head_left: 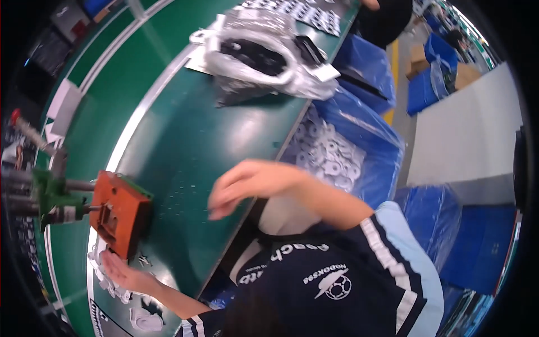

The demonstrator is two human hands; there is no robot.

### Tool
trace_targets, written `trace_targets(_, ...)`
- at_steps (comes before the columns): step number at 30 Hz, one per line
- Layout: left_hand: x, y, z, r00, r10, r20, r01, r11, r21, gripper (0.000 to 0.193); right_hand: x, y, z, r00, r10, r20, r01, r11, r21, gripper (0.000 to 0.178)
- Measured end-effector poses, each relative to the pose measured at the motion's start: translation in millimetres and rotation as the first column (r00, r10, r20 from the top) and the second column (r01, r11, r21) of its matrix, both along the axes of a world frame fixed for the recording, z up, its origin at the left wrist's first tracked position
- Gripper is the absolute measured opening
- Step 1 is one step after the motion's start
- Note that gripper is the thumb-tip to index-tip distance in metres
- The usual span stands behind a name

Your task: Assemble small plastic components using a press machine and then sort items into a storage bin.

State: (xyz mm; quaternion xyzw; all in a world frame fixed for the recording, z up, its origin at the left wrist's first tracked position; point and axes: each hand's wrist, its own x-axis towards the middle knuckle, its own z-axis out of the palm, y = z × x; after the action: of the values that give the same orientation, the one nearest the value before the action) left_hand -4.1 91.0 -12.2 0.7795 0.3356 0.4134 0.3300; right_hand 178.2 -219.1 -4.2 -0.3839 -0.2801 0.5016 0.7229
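My left hand (pixel 120 273) is beside the lower end of an orange block fixture (pixel 122 213), palm showing and fingers stretched out. It is open, with nothing visible in it. Small white plastic parts (pixel 117 291) lie under and around it. My right hand (pixel 250 182) hovers over the green bench (pixel 185 151), near its right edge. Its fingers bend loosely downward and are smeared by motion, so whether they hold anything is unclear. A green press-like device (pixel 50 196) with metal rods reaches into the orange block from the left.
At the far end of the bench, a clear plastic bag (pixel 252 56) holds black parts, with white part trays (pixel 309 16) behind it. A blue lined bin (pixel 382 151) of white parts (pixel 328 151) stands beyond the right edge. Another person (pixel 384 19) is at the far end.
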Motion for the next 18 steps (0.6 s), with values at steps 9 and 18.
trace_targets(9,11,-126,37,0.453,-0.796,0.401,0.869,0.295,-0.398,0.025,-4,-345,-299,0.676,-0.190,0.712,0.645,-0.313,-0.697,0.056)
trace_targets(18,77,-244,-34,0.157,-0.964,-0.216,0.377,0.261,-0.889,0.016,-93,-346,-319,0.799,0.075,0.596,0.540,-0.525,-0.658,0.058)
